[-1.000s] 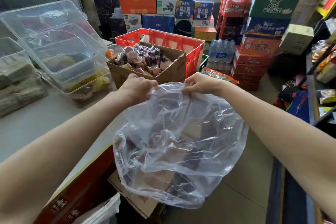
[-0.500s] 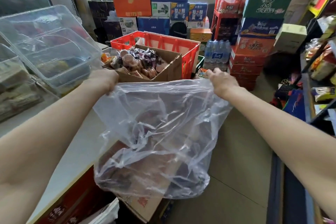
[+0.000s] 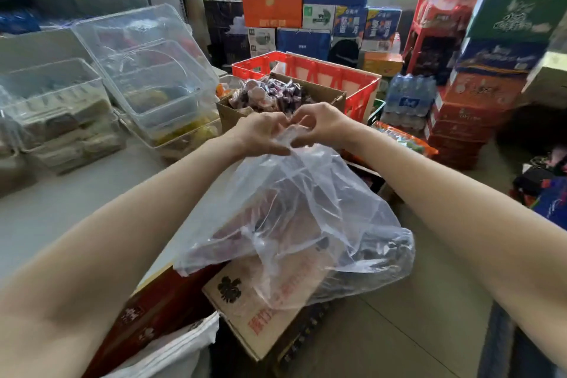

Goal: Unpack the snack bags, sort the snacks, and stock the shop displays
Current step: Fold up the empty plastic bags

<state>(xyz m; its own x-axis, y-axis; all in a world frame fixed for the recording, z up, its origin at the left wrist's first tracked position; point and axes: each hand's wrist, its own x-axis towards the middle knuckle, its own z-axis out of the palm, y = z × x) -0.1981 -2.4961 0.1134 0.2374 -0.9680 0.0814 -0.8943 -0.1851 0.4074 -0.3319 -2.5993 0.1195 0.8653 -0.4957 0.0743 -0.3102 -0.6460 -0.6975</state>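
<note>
A large clear plastic bag (image 3: pixel 300 224) hangs empty in front of me, its top edge gathered between both hands. My left hand (image 3: pixel 260 132) and my right hand (image 3: pixel 322 124) are pressed close together, each pinching the bag's rim. Just behind them a brown cardboard box (image 3: pixel 325 95) holds a heap of small wrapped snacks (image 3: pixel 270 92). Clear plastic display bins (image 3: pixel 147 70) with snacks in them stand on the grey counter (image 3: pixel 76 202) at the left.
A red plastic crate (image 3: pixel 337 70) stands behind the cardboard box. Stacked cartons (image 3: pixel 497 55) and a pack of water bottles (image 3: pixel 408 95) fill the back right. A flattened carton (image 3: pixel 254 325) lies below the bag, with a white sack (image 3: pixel 171 353) beside it. Tiled floor (image 3: pixel 399 331) lies to the right.
Half a second ago my hands held the bag's rim stretched wide apart. They have come together in the middle, bunching the top of the bag, which now hangs crumpled.
</note>
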